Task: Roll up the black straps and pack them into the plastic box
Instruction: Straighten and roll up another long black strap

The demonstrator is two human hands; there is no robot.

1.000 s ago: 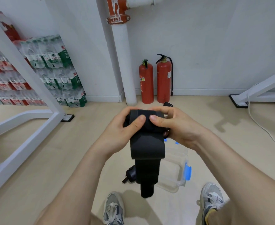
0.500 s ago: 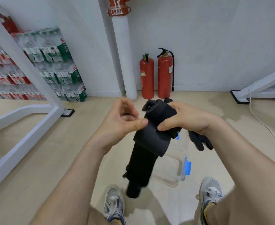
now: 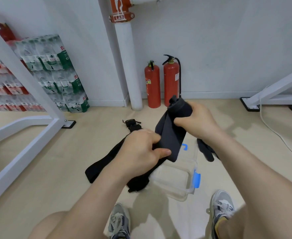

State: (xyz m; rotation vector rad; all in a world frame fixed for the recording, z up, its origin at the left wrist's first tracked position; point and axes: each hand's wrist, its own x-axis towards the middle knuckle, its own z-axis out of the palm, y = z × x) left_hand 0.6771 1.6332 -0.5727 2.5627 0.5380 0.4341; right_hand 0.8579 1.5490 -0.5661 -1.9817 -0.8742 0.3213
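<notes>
A wide black strap [image 3: 172, 135] is held in the air above the floor, its upper end partly rolled. My right hand [image 3: 193, 122] grips that rolled end. My left hand [image 3: 141, 150] pinches the strap lower down, and the loose tail hangs below it. Under the strap stands a clear plastic box [image 3: 176, 180] with blue latches, and I see nothing inside it. A second black strap [image 3: 103, 161] lies flat on the floor left of the box. Another small strap [image 3: 132, 124] lies farther back, and one more black piece [image 3: 205, 150] lies right of the box.
Two red fire extinguishers [image 3: 161, 83] stand by the wall beside a white pipe [image 3: 126, 57]. Stacked packs of bottled water [image 3: 55, 71] fill the left. White metal frames [image 3: 29, 138] stand at left and right, and a white cable [image 3: 279, 135] runs along the floor.
My right hand has carried the rolled end up and to the right. My left hand has dropped and taken hold lower on the strap. The view has tilted, showing more straps on the floor.
</notes>
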